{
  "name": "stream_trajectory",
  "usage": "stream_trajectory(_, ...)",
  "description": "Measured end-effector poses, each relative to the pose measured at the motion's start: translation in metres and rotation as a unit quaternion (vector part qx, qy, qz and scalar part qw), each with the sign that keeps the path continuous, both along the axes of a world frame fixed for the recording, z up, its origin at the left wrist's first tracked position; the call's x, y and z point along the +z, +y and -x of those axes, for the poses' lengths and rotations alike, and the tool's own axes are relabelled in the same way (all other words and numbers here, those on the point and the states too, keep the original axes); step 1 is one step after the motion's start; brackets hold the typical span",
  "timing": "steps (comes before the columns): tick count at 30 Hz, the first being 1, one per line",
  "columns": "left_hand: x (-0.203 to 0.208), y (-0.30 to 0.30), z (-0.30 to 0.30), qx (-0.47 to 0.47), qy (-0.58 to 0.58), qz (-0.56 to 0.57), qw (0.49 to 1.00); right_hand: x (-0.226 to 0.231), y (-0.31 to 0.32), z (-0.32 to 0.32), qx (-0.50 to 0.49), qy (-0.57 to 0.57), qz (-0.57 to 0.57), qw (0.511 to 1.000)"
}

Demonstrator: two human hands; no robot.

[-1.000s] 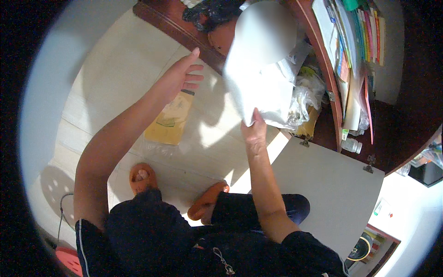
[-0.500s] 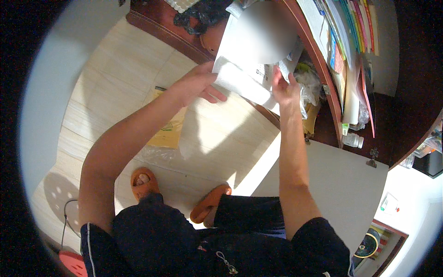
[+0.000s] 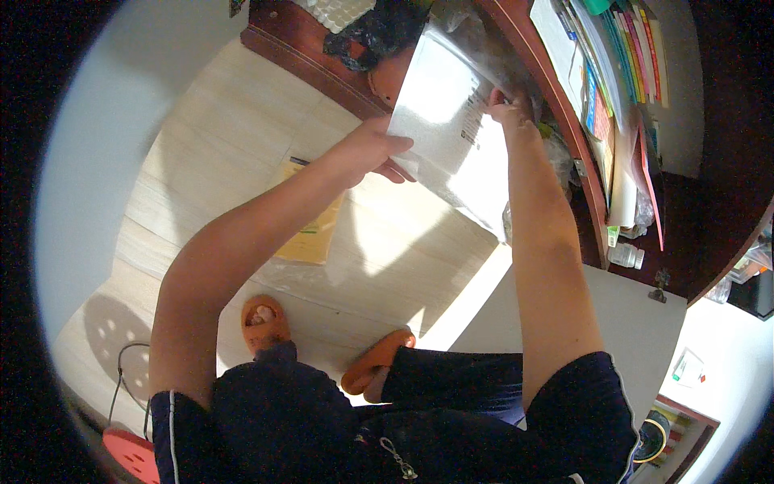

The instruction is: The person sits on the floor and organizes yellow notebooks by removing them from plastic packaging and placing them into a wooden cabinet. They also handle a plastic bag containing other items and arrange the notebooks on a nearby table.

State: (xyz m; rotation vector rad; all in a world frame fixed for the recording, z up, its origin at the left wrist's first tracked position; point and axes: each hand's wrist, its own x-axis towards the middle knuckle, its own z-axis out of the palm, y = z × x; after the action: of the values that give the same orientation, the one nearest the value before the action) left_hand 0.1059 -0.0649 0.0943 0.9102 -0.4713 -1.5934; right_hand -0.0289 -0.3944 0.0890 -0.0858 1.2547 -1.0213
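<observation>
A flat white package (image 3: 435,97) with a shiny surface and dark print near its right side is tilted at the cabinet opening, glaring in the sun. Its left edge lies in my left hand (image 3: 377,153), the thumb on top and the fingers beneath. At the upper right edge of the package, my right hand (image 3: 511,111) reaches into the cabinet with curled fingers. Shadow partly hides those fingertips, so what they grip is unclear. Crumpled clear plastic (image 3: 459,28) sits behind the package.
Books and papers (image 3: 597,97) stand on the dark red cabinet's (image 3: 556,89) shelf, with a clear bottle (image 3: 626,256) below. Its white door (image 3: 597,323) hangs open on my right. A yellow packet (image 3: 310,238) lies on the floor, beyond my orange slippers (image 3: 266,323). A red stool (image 3: 129,453) is lower left.
My left thumb has come down over the package's edge. My right hand has moved farther into the cabinet, its fingers now curled. The package's face has turned, showing more print.
</observation>
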Motion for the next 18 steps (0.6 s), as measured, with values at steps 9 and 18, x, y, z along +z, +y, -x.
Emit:
stream_trajectory(9, -0.012, 0.022, -0.017, 0.074, 0.037, -0.055, 0.995, 0.031, 0.203, 0.037, 0.126, 0.162, 0.125, 0.971)
stream_trajectory(18, -0.021, 0.011, -0.022, 0.003, 0.186, -0.092, 0.978, -0.005, 0.281, 0.077, 0.176, 0.241, 0.167, 0.94)
